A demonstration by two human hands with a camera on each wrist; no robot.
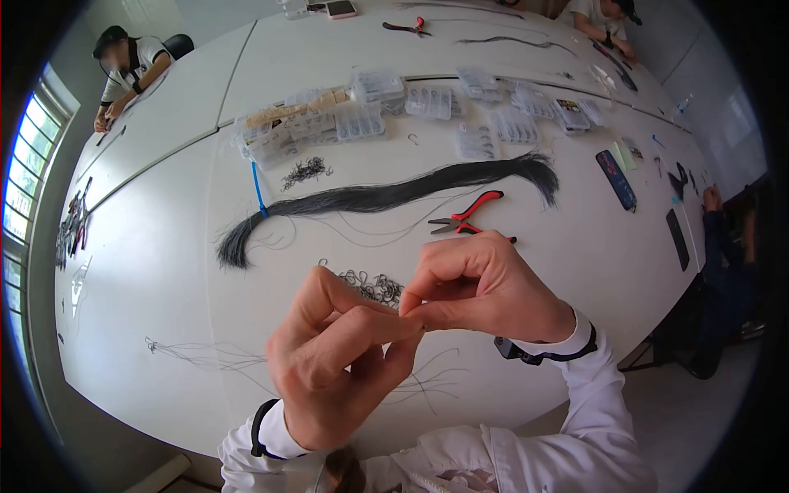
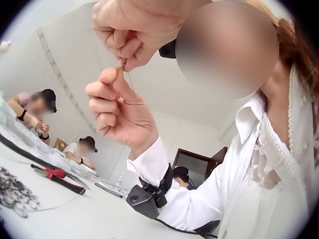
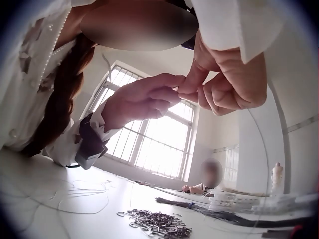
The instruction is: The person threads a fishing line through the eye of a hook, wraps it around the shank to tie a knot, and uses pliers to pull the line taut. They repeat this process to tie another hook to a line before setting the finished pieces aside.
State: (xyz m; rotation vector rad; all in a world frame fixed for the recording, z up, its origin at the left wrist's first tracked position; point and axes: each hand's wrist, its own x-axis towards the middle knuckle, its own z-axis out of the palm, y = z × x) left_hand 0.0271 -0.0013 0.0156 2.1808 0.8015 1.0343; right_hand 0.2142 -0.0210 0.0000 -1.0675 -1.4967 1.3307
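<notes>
In the head view my left hand [image 1: 341, 353] and right hand [image 1: 489, 287] meet fingertip to fingertip above the table. Both pinch a thin line [image 2: 130, 79], a short stretch of which shows by the fingertips in the left wrist view; whatever else lies between them is hidden by the fingers. Just beyond the hands lies a pile of dark fishhooks [image 1: 374, 287], partly covered by them. Red-and-black pliers [image 1: 467, 223] lie behind the right hand, jaws pointing left. Loose lines [image 1: 205, 355] spread across the table to the left of and under the left hand.
A long bundle of black line [image 1: 386, 193] with a blue zip tie [image 1: 258, 191] crosses the table. Behind it are a smaller hook pile [image 1: 306, 171] and clear plastic boxes [image 1: 359, 123]. A phone [image 1: 616, 179] lies at right. Other people sit around the table.
</notes>
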